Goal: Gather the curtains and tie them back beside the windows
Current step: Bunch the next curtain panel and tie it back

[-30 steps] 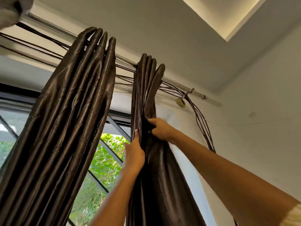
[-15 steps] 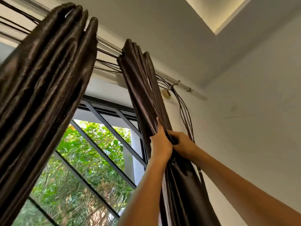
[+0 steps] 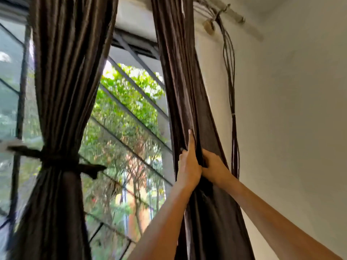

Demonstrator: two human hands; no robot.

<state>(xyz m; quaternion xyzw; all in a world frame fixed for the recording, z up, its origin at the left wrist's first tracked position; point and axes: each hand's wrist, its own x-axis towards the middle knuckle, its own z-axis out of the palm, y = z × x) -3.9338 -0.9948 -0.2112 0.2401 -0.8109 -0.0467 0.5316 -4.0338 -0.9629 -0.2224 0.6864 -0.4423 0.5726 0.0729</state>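
The right-hand curtain (image 3: 187, 81), dark brown and glossy, hangs in narrow folds at the right edge of the window (image 3: 129, 113), next to the white wall (image 3: 291, 109). Both hands meet on it partway down. The left hand (image 3: 188, 166) grips the gathered folds from the window side, fingers (image 3: 183, 153) wrapped around the cloth and the thumb lying straight up along a pleat. The right hand (image 3: 215, 167) touches the left one and clutches the same bunch from the wall side; its fingertips are buried in the fabric. Below the hands the cloth widens out again and falls loose.

The left-hand curtain (image 3: 62, 72) hangs further along the window, well apart from the first, and is cinched at its waist by a dark tie (image 3: 58, 162) whose ends stick out to both sides. Between the two curtains the slanted window bars show green foliage outside. A bundle of thin dark cords (image 3: 231, 91) drops down the wall just beside the held curtain, from a rail bracket (image 3: 208, 26) near the top.
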